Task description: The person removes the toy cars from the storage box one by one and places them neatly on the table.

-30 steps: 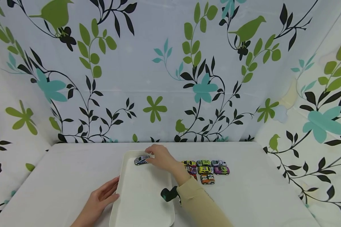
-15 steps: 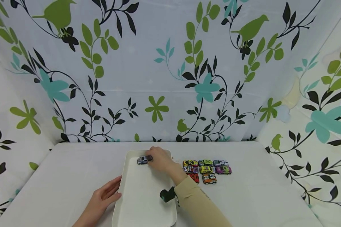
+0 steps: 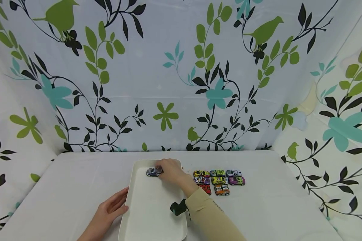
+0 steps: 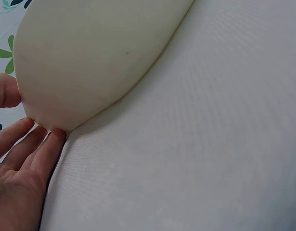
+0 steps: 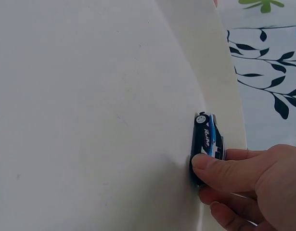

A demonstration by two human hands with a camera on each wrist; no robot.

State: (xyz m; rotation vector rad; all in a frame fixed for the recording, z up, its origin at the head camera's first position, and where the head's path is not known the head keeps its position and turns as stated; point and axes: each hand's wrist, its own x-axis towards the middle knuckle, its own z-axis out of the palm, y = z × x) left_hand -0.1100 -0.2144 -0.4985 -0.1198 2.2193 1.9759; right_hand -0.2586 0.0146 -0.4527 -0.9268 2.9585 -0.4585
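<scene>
A small toy car, dark with white lettering and a blue stripe in the right wrist view, sits at the far end of a white tray. My right hand pinches the car between thumb and fingers, close by the tray's wall. At the tray's left side my left hand rests its fairly straight fingers and thumb against the edge. The left wrist view has those fingertips touching the tray's outer wall.
Several colourful toy cars stand in close rows on the white table, right of the tray. A black strap-like device on the right wrist overlaps the tray. A leaf-patterned cloth hangs behind the table.
The right hand has closed in on the toy car at the tray's far end, and the car now lies straighter and slightly more to the right. The left hand stays at the tray's edge.
</scene>
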